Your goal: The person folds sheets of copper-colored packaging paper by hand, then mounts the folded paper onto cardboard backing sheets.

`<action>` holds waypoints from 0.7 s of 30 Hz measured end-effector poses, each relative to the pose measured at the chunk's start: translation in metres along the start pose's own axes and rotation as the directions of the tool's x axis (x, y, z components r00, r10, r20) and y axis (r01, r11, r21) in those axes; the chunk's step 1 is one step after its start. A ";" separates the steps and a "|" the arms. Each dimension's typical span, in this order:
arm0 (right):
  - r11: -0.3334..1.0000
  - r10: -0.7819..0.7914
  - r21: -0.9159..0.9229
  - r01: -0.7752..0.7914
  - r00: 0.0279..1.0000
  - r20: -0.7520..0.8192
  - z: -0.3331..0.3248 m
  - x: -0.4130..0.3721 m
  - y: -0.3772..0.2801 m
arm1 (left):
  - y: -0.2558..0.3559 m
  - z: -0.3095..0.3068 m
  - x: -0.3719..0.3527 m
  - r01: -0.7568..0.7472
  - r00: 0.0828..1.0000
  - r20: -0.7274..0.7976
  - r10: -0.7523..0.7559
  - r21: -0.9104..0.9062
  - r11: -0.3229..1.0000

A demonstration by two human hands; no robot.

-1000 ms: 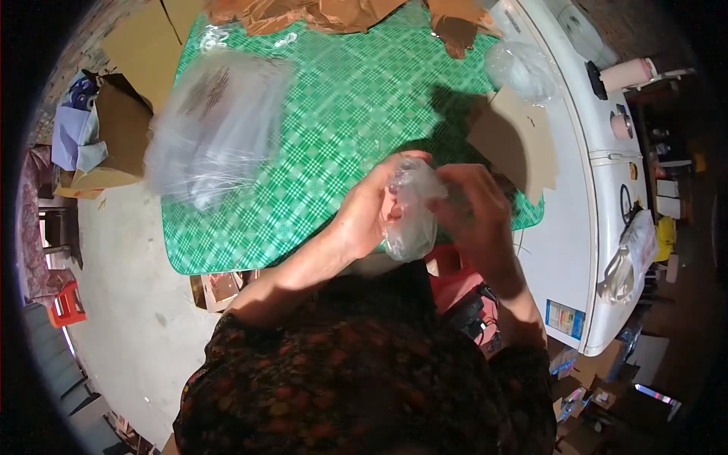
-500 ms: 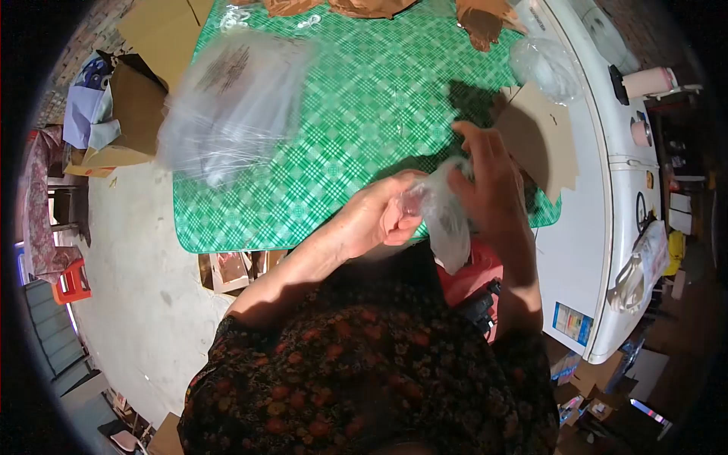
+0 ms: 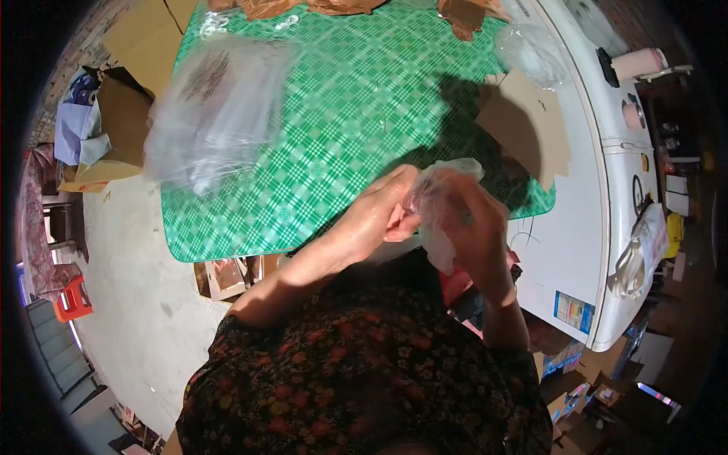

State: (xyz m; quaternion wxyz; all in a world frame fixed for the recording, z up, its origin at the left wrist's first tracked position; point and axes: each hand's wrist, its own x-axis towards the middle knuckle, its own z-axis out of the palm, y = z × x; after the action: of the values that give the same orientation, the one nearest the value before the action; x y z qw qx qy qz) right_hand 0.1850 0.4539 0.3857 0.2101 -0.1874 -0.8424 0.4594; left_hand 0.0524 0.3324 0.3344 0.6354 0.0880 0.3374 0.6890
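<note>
A thin clear plastic bag (image 3: 441, 246) is crumpled between my two hands, near the table's front edge. My left hand (image 3: 385, 211) is closed, pinching one side of the bag between thumb and curled fingers. On the other side, my right hand (image 3: 479, 216) bends its fingers into the film, which spreads over them and blurs their tips. Part of the bag stands up above the right fingers, and a loose part hangs below. Whether something lies inside the bag, I cannot make out.
A stack of clear plastic bags (image 3: 220, 114) lies on the green checked tablecloth (image 3: 356, 91). Flat cardboard pieces (image 3: 527, 125) and another clear plastic bundle (image 3: 531, 54) are at the right. Beside the table stand a white fridge (image 3: 584, 250) and, at left, an open carton (image 3: 125, 121).
My right hand has come down from above the bag and now bends into its film. The bag's top has spread up over the right fingers. The left hand keeps its pinch.
</note>
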 end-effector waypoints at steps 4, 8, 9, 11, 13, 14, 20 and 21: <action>0.996 -0.085 -0.031 0.088 0.992 0.091 0.009 0.005 0.002 | -0.008 -0.005 0.005 -0.137 0.973 -0.164 0.164 0.165 0.977; 0.971 -0.201 -0.116 0.210 0.976 0.080 0.023 0.008 0.012 | -0.006 -0.001 0.007 -0.331 0.912 -0.153 0.382 0.275 0.902; 0.964 -0.229 -0.124 0.237 0.971 0.071 0.025 0.009 0.014 | -0.002 -0.001 0.005 -0.319 0.919 -0.139 0.369 0.286 0.903; 0.960 -0.253 -0.104 0.259 0.965 0.070 0.028 0.012 0.015 | 0.008 0.000 -0.001 -0.295 0.933 -0.113 0.342 0.307 0.905; 0.961 -0.247 -0.106 0.255 0.965 0.089 0.031 0.011 0.021 | 0.004 -0.003 0.002 -0.331 0.913 -0.115 0.391 0.352 0.875; 0.964 -0.241 -0.092 0.248 0.967 0.086 0.031 0.011 0.022 | 0.003 -0.004 0.003 -0.347 0.903 -0.114 0.414 0.374 0.860; 0.930 -0.059 0.364 0.040 0.997 0.043 0.042 0.005 0.031 | 0.012 0.001 0.000 -0.343 0.925 -0.102 0.365 0.188 0.920; 0.894 -0.017 0.449 -0.008 0.999 0.051 0.044 0.005 0.036 | 0.013 0.000 -0.001 -0.346 0.926 -0.098 0.365 0.174 0.922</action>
State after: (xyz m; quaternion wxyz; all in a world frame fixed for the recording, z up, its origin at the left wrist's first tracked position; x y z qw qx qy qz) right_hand 0.1625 0.4445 0.3341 0.2261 -0.1196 -0.7195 0.6457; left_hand 0.0421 0.3317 0.3425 0.4680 0.1520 0.4077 0.7691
